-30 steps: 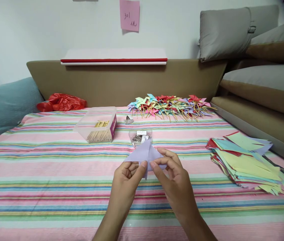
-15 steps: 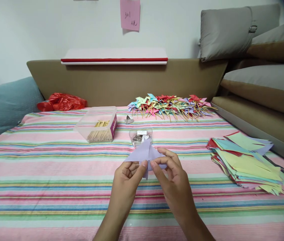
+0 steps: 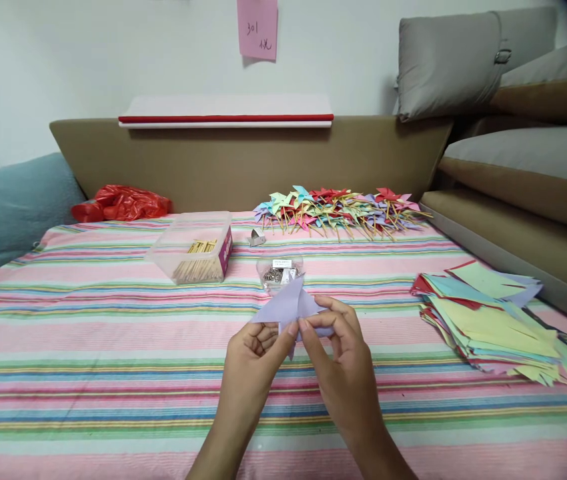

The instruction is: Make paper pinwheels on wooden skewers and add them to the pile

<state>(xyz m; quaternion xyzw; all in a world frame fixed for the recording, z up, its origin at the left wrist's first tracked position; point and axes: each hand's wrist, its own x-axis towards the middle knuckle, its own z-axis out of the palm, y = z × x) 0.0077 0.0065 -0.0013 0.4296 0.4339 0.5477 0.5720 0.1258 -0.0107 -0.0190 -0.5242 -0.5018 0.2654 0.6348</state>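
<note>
Both my hands hold a folded lilac paper piece (image 3: 287, 303) above the striped cloth (image 3: 113, 347), just in front of me. My left hand (image 3: 253, 357) pinches its lower middle with thumb and forefinger. My right hand (image 3: 338, 353) pinches the same spot from the right, its other fingers curled behind the paper. Right behind the paper sits a small clear tub of metal pins (image 3: 277, 272).
A clear box of wooden sticks (image 3: 196, 257) stands at the left centre. A heap of finished colourful paper pinwheels (image 3: 336, 210) lies at the back. A stack of cut coloured paper sheets (image 3: 498, 320) is on the right. A red plastic bag (image 3: 123, 202) rests far left.
My hands have drawn slightly closer together on the lilac paper. Little else has moved apart from a small shift of the view.
</note>
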